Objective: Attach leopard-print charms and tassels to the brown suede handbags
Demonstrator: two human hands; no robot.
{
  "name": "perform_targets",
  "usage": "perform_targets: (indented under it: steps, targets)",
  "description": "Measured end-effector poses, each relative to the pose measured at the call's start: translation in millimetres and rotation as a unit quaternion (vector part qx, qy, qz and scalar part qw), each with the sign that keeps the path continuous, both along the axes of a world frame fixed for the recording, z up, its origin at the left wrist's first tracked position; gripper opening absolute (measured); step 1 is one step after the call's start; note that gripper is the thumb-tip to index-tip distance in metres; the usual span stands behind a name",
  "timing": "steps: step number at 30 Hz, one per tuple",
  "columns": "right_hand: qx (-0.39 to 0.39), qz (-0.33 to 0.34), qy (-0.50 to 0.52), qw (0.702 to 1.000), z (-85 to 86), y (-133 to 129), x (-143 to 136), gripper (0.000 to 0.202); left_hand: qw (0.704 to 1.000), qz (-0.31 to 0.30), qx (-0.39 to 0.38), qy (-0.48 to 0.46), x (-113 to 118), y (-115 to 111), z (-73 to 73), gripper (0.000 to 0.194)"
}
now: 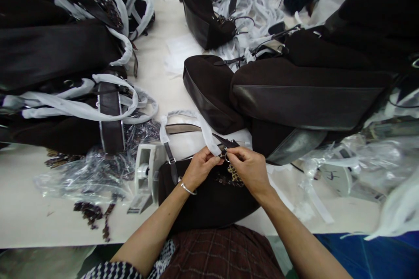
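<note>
Head view showed my left hand (200,166) and right hand (248,169) pinching the small metal strap clasp (225,155) atop the dark brown suede handbag (209,202) at the table's (26,213) near edge, a fastening step I judged needed fine fingertip alignment next.

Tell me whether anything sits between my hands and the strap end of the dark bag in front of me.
Nothing visible does. The left hand and right hand both pinch at the strap end, where white wrapping covers the strap, above the dark bag. The tape dispenser stands off to the left, apart.
</note>
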State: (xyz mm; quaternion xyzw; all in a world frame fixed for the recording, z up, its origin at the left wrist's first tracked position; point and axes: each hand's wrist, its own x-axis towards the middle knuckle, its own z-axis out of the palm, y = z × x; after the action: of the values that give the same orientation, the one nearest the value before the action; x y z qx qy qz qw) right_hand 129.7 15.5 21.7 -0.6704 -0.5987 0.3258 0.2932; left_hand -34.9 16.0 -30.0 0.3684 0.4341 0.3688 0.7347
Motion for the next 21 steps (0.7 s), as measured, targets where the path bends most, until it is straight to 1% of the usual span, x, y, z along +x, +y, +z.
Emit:
perform_targets:
  steps: [2, 6, 9, 12, 15, 18, 21]
  targets:
    - [0.007, 0.023, -0.017, 1.0, -0.7, 2.4, 0.1, 0.016, 0.999, -0.007, 0.021, 0.024, -0.3, -0.2, -1.8, 0.029]
    - [-0.026, 0.049, -0.009, 0.998, -1.0, 6.3, -0.7, 0.015, 0.996, -0.007, 0.042, 0.074, 1.4, -0.5, -2.4, 0.026]
    - [-0.044, 0.039, 0.013, 0.998, -5.5, 6.3, -0.5, 0.012, 0.994, 0.009, 0.051, 0.1, 4.7, -1.6, -2.4, 0.025]
    - [-0.061, 0.021, 0.042, 0.997, -15.3, 5.5, 1.4, 0.013, 0.988, 0.029, 0.065, 0.138, 7.7, -4.1, -4.2, 0.021]
    - [-0.091, 0.024, 0.061, 0.994, -24.7, 8.6, 4.6, 0.015, 0.981, 0.037, 0.084, 0.173, 9.1, -6.3, -6.7, 0.016]
    - [-0.108, 0.035, 0.047, 0.992, -27.6, 15.4, 6.8, 0.015, 0.978, 0.034, 0.097, 0.18, 9.5, -5.6, -8.2, 0.016]
    - [-0.101, 0.057, 0.002, 0.993, -24.3, 19.8, 4.8, 0.015, 0.98, 0.033, 0.099, 0.169, 9.0, -3.6, -10.1, 0.017]
